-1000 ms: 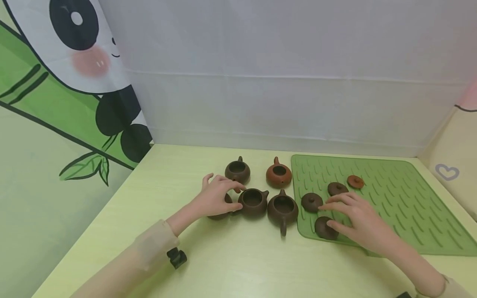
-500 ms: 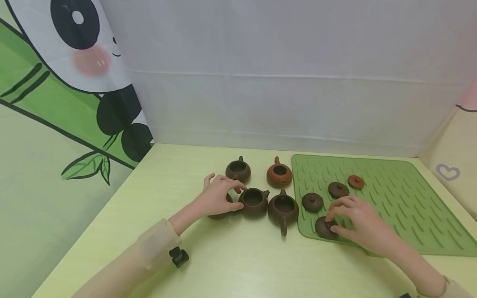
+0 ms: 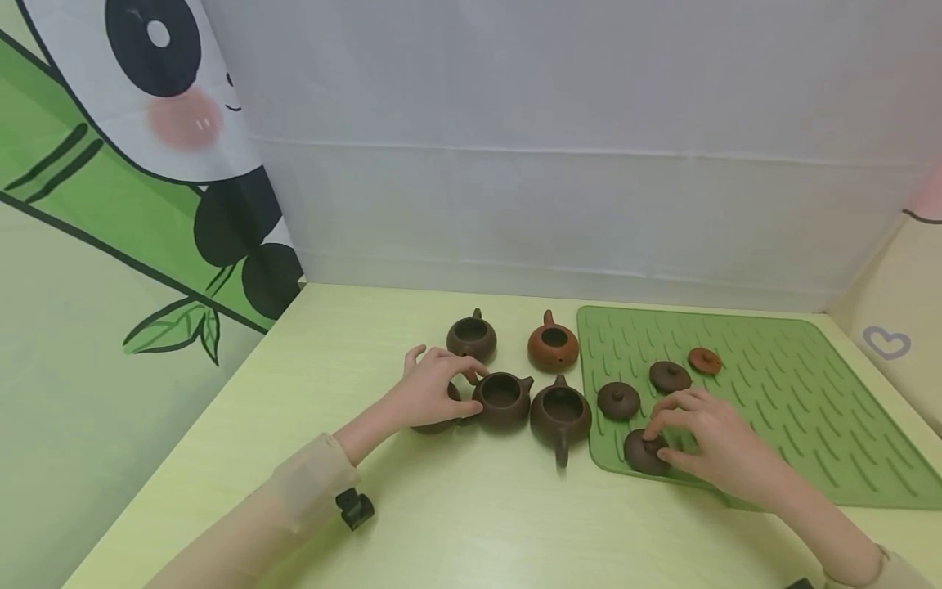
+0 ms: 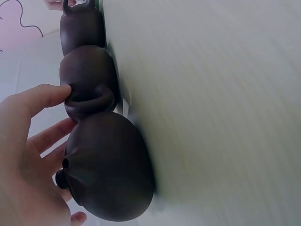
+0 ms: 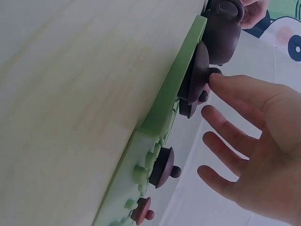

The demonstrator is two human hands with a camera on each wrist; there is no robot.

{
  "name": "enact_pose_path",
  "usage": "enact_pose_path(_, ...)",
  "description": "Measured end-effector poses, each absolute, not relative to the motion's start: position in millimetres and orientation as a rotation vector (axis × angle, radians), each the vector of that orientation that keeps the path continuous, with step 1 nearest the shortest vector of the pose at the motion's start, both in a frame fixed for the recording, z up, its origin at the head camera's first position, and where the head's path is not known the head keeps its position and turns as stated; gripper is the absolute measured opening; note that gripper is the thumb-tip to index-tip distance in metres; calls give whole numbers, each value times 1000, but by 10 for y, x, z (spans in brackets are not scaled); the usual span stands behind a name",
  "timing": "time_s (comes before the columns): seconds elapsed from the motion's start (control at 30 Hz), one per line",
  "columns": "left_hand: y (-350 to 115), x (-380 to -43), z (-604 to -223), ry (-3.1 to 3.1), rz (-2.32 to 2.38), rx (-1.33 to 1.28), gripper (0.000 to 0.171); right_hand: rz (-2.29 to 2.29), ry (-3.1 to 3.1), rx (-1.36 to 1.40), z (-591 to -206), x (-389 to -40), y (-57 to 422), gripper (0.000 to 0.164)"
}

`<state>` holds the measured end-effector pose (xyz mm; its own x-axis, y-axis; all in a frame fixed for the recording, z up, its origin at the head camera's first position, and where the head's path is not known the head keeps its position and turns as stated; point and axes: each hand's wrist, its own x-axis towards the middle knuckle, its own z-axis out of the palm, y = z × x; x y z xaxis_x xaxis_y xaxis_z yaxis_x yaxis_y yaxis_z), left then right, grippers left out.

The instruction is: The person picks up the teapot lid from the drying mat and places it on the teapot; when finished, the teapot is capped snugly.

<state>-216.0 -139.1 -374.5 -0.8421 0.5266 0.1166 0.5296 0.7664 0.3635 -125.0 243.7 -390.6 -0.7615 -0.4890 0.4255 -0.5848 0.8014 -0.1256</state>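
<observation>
My left hand [image 3: 432,391] reaches over a dark lidded teapot [image 4: 110,165] and grips the side of a dark lidless teapot [image 3: 503,409], thumb near its handle and index finger at its back rim. A second dark lidless teapot [image 3: 561,419] stands just right of it, handle toward me. My right hand [image 3: 710,438] pinches the knob of a dark teapot lid [image 3: 642,455] between thumb and index finger. That lid is at the near left corner of the green mat [image 3: 795,393]; the right wrist view shows its other fingers spread off the lid.
Behind stand another dark open teapot [image 3: 472,338] and a reddish-brown open teapot [image 3: 553,348]. Farther back on the mat lie two dark lids, one being the left lid [image 3: 618,401], and a small reddish lid [image 3: 705,361]. A white cloth wall [image 3: 552,221] borders the table's back.
My right hand's index finger has drawn in from over the lids, and the hand now pinches the nearest lid's knob. My left hand stays at the teapot.
</observation>
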Motion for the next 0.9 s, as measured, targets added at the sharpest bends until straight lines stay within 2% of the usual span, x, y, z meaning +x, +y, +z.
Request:
enact_pose_path(0.3, -1398, -2172, -3765, -2940, -617, -876, 39, 324, -2604, 836, -3917, -1271, 2443, 43)
enact_pose_path(0.6, -1393, -2156, -3741, -2936, -623, -885, 39, 376, -2642, 814, -3894, -1256, 2424, 34)
enact_pose_path(0.9, -1393, -2168, -3753, -2944, -627, -879, 40, 511, -2570, 793, -3855, -1259, 2390, 35)
